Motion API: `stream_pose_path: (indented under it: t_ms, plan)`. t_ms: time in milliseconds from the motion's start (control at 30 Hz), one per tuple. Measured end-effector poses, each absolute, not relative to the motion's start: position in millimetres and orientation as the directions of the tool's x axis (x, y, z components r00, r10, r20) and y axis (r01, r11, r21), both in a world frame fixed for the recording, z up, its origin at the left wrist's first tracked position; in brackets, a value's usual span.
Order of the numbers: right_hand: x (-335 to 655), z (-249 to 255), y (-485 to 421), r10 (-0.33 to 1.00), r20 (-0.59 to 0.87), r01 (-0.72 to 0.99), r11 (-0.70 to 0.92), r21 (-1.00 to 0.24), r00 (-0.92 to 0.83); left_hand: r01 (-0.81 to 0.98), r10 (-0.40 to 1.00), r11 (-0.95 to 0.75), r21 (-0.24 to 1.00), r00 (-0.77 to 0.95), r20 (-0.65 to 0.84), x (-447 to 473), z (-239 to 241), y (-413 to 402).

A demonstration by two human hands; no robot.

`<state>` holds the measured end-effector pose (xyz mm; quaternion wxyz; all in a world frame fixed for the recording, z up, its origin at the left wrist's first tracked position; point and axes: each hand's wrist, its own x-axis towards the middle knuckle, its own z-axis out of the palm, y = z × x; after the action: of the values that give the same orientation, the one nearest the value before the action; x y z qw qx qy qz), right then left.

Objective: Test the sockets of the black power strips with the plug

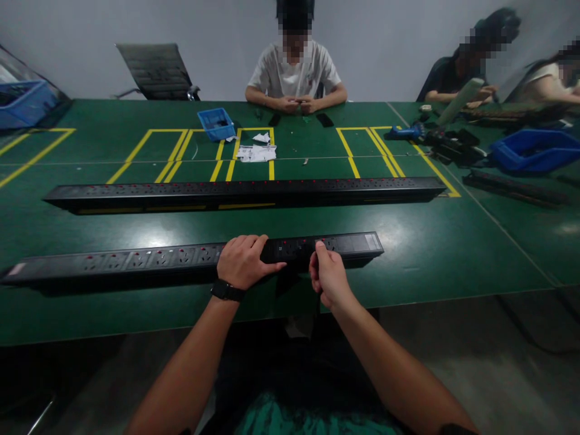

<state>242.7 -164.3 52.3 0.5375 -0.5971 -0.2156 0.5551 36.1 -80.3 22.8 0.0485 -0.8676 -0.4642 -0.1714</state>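
A long black power strip (158, 258) lies along the near side of the green bench (421, 241), directly before the person, its row of sockets facing up and small red marks beside them. A pale label (373, 241) sits at its right end and another light sticker (17, 269) at its left end; the lettering on both is too small and blurred to read, as is a tiny white mark (280, 248) near the middle. The left hand (247, 260), with a dark watch (228, 291) at the wrist, grips the strip from above, thumb stretched toward the right. The right hand (330, 275) is curled closed at the strip's near edge, apparently around a black cord (318, 302) that hangs below it. Beyond lies a second, longer strip (244, 190). Farther back, printed papers (256, 153), their text illegible, rest near a small blue basket (216, 124), among yellow lines (131, 162). Across the bench sits a co-worker (293, 75).
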Motion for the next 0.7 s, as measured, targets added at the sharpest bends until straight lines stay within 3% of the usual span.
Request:
stream_pose_path:
  t_ms: [167,400,700]
  plan:
    - [249,54,-167,0.858,-0.468,-0.429,-0.349,-0.833,0.210,0.822,0.788,-0.565,0.067,0.514,0.339,36,22,-80]
    - [236,47,-170,0.838,-0.418,-0.253,-0.346,-0.904,0.350,0.820,0.781,-0.569,0.064,0.515,0.353,36,21,-79]
    - [235,40,-167,0.842,-0.457,-0.293,-0.376,-0.879,0.288,0.822,0.786,-0.566,0.063,0.515,0.343,36,20,-80]
